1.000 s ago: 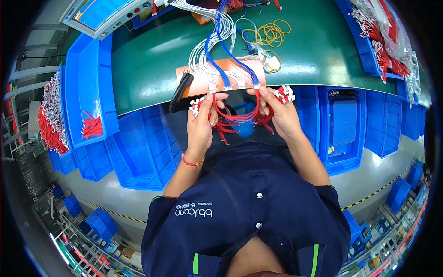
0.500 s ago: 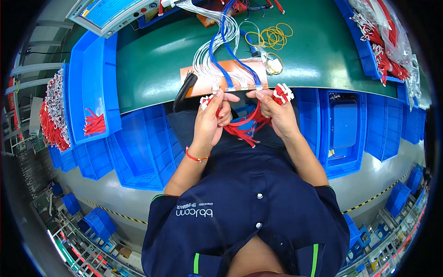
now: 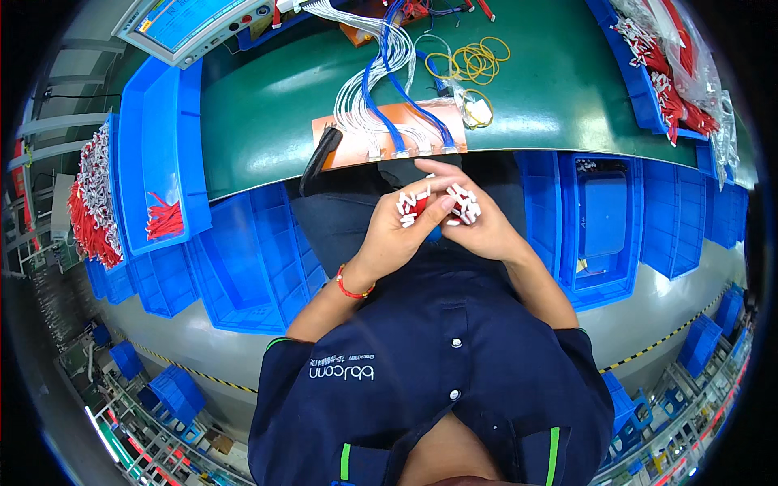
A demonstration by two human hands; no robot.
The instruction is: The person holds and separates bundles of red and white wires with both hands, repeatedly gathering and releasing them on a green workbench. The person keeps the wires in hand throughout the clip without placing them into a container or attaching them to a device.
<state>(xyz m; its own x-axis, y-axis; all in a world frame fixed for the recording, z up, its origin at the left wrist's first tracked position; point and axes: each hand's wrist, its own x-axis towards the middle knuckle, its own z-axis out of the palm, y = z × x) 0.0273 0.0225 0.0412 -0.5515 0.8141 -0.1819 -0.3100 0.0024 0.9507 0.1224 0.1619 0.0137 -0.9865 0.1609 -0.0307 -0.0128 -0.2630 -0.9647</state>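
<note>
Above my lap, close to the near table edge, my left hand [image 3: 392, 235] and my right hand [image 3: 489, 229] are together. The left is closed around a bundle of red cables [image 3: 413, 208] with white connector ends pointing up. My right fingers are wrapped round a second bundle of white-ended red cables [image 3: 465, 202]. The left thumb lies between the two bundles. The cables' lower parts are hidden by the hands. Just beyond the hands, a copper-coloured plate [image 3: 350, 152] sits at the table edge. White wires [image 3: 348, 101] and blue cables [image 3: 386, 120] run to small sockets [image 3: 400, 152] along it.
An instrument with a screen [image 3: 190, 28] stands at the back left. A blue bin [image 3: 166, 105] holds a few red cables. More red cables [image 3: 677, 105] fill a bin at right. Yellow wire [image 3: 478, 61] lies coiled on the green table [image 3: 559, 105]. Blue bins hang below.
Both hands have drawn back from the sockets toward me and come together. The red cables, earlier strung between the hands and hanging down, are now gathered with their white ends up.
</note>
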